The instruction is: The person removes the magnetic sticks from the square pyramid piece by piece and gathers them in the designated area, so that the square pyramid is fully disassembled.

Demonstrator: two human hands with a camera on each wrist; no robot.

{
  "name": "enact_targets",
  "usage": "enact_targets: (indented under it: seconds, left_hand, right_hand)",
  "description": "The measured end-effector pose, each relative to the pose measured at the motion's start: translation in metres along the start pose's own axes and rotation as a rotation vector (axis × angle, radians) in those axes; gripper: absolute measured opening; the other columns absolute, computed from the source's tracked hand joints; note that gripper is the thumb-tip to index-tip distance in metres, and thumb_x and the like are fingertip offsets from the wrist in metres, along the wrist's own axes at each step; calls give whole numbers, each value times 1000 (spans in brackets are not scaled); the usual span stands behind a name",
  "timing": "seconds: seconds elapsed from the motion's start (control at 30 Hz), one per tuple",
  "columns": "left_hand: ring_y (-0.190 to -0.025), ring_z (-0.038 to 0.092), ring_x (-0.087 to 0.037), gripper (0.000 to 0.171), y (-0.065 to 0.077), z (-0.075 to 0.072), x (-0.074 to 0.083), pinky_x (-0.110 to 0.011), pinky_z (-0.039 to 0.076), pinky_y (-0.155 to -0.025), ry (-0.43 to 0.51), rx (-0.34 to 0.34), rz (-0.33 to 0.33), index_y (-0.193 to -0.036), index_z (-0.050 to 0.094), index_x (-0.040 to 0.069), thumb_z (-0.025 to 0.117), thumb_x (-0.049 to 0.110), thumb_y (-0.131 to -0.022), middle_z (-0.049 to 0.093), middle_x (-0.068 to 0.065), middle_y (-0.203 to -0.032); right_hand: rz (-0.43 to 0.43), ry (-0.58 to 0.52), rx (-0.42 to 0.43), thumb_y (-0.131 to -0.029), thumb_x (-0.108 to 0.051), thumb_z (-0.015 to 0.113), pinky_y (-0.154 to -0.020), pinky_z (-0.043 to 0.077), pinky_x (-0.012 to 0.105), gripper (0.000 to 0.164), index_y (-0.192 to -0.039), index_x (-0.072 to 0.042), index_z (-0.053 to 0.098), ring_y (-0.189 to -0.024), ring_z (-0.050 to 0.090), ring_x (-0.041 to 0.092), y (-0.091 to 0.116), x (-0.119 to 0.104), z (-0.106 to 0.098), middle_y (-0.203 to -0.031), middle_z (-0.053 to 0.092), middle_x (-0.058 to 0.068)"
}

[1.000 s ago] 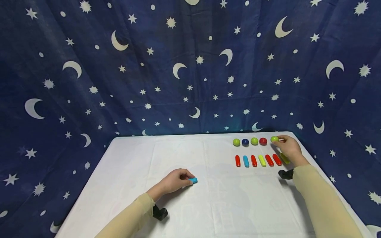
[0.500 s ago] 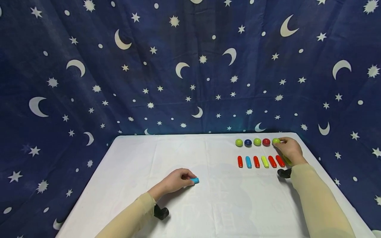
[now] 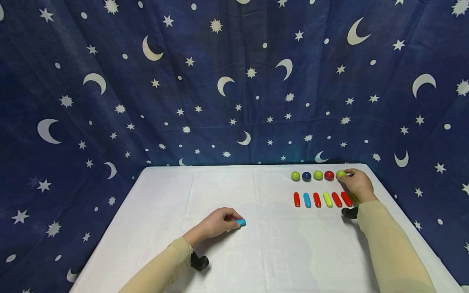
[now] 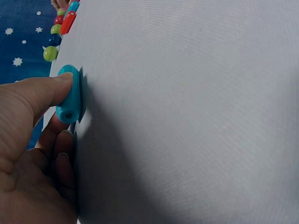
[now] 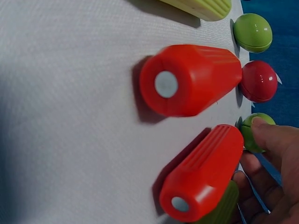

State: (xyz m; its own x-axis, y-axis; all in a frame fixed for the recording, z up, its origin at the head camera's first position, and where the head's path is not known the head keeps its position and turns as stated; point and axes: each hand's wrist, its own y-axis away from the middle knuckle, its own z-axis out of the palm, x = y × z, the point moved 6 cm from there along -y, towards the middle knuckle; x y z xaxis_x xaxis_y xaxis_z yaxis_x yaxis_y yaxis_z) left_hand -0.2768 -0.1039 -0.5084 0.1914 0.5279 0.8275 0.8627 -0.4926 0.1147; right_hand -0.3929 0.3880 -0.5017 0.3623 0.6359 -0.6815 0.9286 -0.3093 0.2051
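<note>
My left hand (image 3: 216,223) pinches a short blue plastic rod (image 3: 241,222) between thumb and fingers, low over the left-middle of the table. In the left wrist view that blue rod (image 4: 69,109) shows a round dimple in its end, and the thumb presses its side. At the far right, my right hand (image 3: 360,185) pinches a green ball (image 3: 341,173), the last in a row beside a red ball (image 3: 329,175). Under the right hand's wrist lies an olive-yellow rod (image 5: 224,207), partly hidden by a red rod (image 5: 203,172).
Further left in the ball row are a green ball (image 3: 318,175), a dark blue ball (image 3: 306,176) and another green ball (image 3: 295,176). Several red, blue and yellow rods (image 3: 316,200) form a row nearer me. A starry blue curtain (image 3: 234,101) hangs behind the white table (image 3: 205,191).
The right hand has brought the green ball slightly down and closer to the red ball. The left hand keeps its hold on the blue rod. The head view has shifted a little.
</note>
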Motion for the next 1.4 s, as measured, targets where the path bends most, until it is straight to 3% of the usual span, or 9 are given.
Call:
enact_targets:
  seconds: [1.17,1.4]
  left_hand:
    - [-78,59,-16,15,0,1,0,-29,51,-68,15,-3,-9,-110,76,14,73,18,-96,65,1,-97]
    - [-77,60,-14,13,-3,0,4,-30,51,-70,-21,-14,-21,-108,75,14,74,17,-96,66,4,-94]
  right_hand:
    - [-1,21,-20,-103,-25,60,-104,42,62,64,-151,9,34,-119,46,49,2,-2,-2,-141,42,36]
    - [-77,49,29,-105,-25,53,-101,45,61,60,-151,9,34,-115,47,49,7,-2,-15,-139,42,36]
